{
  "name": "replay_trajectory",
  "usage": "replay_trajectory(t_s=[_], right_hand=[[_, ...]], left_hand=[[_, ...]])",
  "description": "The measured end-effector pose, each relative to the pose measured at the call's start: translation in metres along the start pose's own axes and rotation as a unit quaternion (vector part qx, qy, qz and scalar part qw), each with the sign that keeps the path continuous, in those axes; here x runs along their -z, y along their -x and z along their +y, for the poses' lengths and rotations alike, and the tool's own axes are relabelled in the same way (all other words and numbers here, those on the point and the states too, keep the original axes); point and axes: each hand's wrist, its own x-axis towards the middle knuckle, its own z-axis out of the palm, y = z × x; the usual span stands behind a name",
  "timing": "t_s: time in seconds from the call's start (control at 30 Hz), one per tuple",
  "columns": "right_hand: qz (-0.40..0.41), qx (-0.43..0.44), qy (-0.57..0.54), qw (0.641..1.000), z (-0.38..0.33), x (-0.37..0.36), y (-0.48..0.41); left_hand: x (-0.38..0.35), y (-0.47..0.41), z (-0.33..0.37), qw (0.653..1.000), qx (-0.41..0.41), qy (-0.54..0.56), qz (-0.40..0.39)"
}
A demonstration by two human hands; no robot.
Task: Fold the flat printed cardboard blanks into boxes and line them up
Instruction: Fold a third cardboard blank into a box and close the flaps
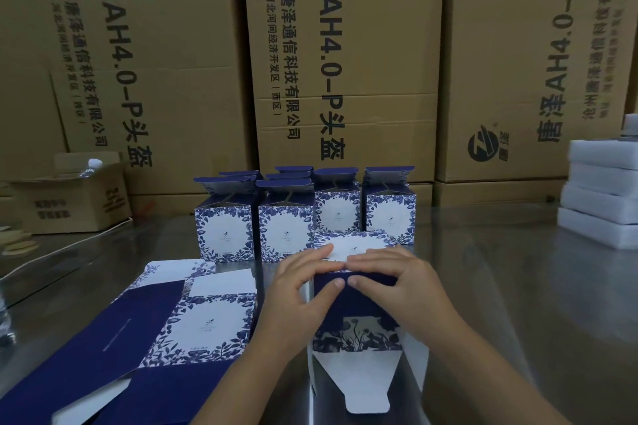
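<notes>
Grips the half-folded box (359, 307) on the steel table (518, 304) with left hand (300, 293) and right hand (400, 286), fingers laid over its top, thumbs pressing its dark blue side. Just left, flat blanks (207, 321). Beyond, folded boxes (286, 228) in rows, perhaps eight, lids up. Behind, brown cartons (345, 45).

Tall brown cartons (345, 45) behind, small open carton (69, 203) left, stacked white foam blocks (600, 197) right.
</notes>
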Motion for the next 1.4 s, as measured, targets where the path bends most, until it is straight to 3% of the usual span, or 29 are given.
replay_trajectory(t_s=[0.47, 1.4], right_hand=[[0.044, 0.017, 0.006, 0.999, 0.0015, -0.0037, 0.0036], [0.055, 0.015, 0.011, 0.998, 0.0032, 0.0002, 0.0085]], left_hand=[[-0.0031, -0.0044, 0.0037, 0.999, -0.026, -0.004, 0.025], [-0.002, -0.0012, 0.0053, 0.999, -0.021, -0.005, 0.027]])
